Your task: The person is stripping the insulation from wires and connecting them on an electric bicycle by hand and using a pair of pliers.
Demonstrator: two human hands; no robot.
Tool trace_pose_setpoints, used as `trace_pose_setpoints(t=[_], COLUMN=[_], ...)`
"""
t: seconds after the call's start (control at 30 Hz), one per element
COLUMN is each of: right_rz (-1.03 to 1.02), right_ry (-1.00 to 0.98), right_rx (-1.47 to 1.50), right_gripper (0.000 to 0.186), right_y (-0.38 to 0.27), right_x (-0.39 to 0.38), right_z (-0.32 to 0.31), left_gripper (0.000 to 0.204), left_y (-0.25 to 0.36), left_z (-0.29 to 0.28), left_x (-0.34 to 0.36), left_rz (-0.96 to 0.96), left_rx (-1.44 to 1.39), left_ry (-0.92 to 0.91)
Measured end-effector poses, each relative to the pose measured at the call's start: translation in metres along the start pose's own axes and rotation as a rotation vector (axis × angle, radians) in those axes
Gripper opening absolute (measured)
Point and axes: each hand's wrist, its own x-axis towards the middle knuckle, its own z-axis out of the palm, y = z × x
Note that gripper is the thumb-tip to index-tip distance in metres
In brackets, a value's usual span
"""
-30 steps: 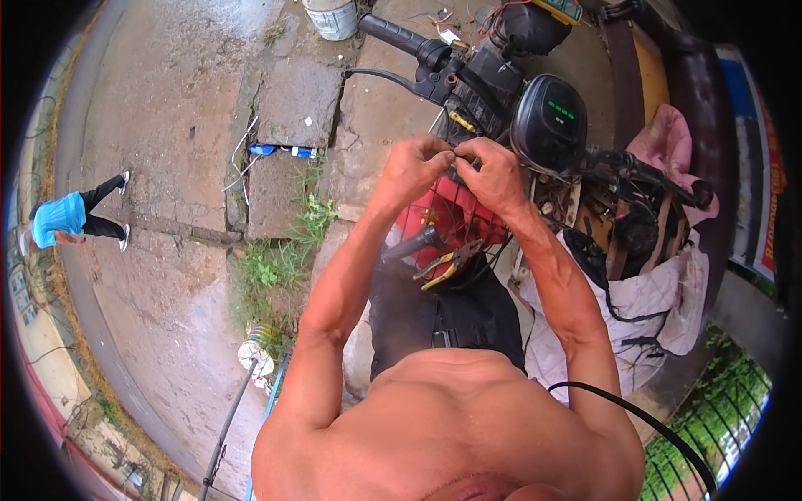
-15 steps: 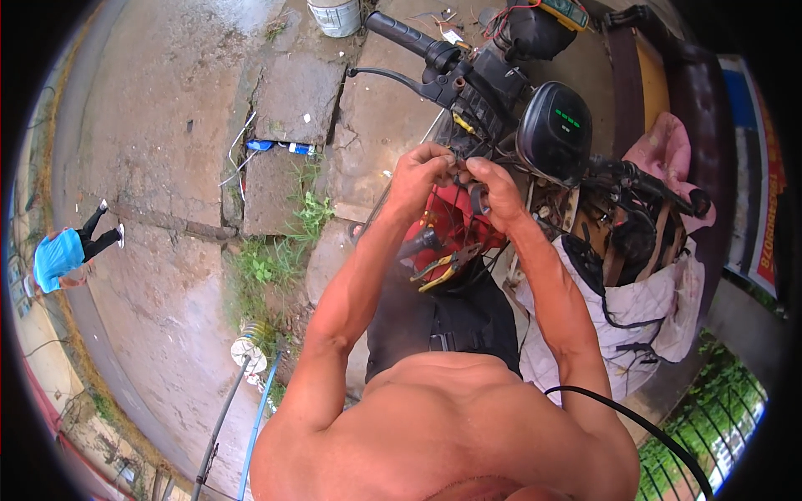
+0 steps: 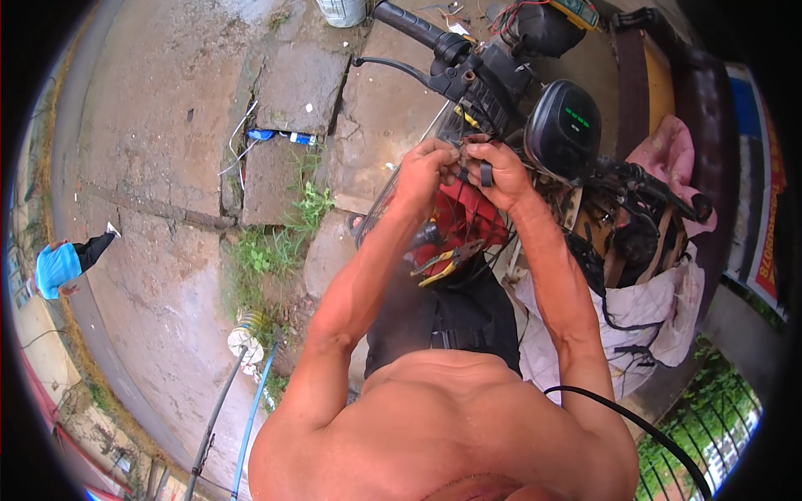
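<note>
My left hand (image 3: 426, 173) and my right hand (image 3: 504, 177) meet in front of me, thumbs and fingers pinched together almost tip to tip. Whatever small piece lies between the fingertips is too small to make out; dark wire-like bits show there. A roll of black tape (image 3: 486, 174) is held in the fingers of my right hand. Below the hands is a red bag or cloth (image 3: 472, 219) in a wire basket (image 3: 386, 200), with yellow-handled pliers (image 3: 451, 262) on it. Just beyond stand a handlebar grip (image 3: 409, 23), a brake lever (image 3: 388, 68) and a lit dashboard display (image 3: 565, 132).
Loose wires and a pink cloth (image 3: 671, 154) surround the right handlebar, above a white quilted cover (image 3: 635, 309). A multimeter (image 3: 576, 12) lies at the far right, a bucket (image 3: 342, 12) at the far edge. Someone in a blue shirt (image 3: 58, 269) walks far left.
Both hands stay pinched together, with the right wrist turned slightly so the tape roll shows more. The view has shifted a little. The person in blue has taken a step.
</note>
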Motion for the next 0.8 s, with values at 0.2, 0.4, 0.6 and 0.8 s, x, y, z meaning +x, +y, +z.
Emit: trace_pose_setpoints(t=[0.2, 0.4, 0.6, 0.8], right_rz=[-0.049, -0.129, -0.118, -0.085], right_ry=[0.083, 0.083, 0.09, 0.088], right_rx=[-0.048, -0.061, -0.084, -0.077], right_gripper=[0.014, 0.017, 0.017, 0.019], right_y=[-0.009, 0.009, 0.006, 0.003], right_x=[-0.011, 0.001, 0.001, -0.001], right_z=[0.022, 0.003, 0.004, 0.006], left_gripper=[0.008, 0.012, 0.016, 0.016], left_y=[-0.003, 0.002, 0.003, -0.001], left_z=[-0.013, -0.019, -0.02, -0.021], left_x=[0.007, 0.003, -0.002, -0.004], left_rz=[-0.024, -0.012, 0.061, 0.162], left_rx=[0.084, 0.171, 0.213, 0.352], left_ry=[-0.083, -0.168, -0.188, -0.169])
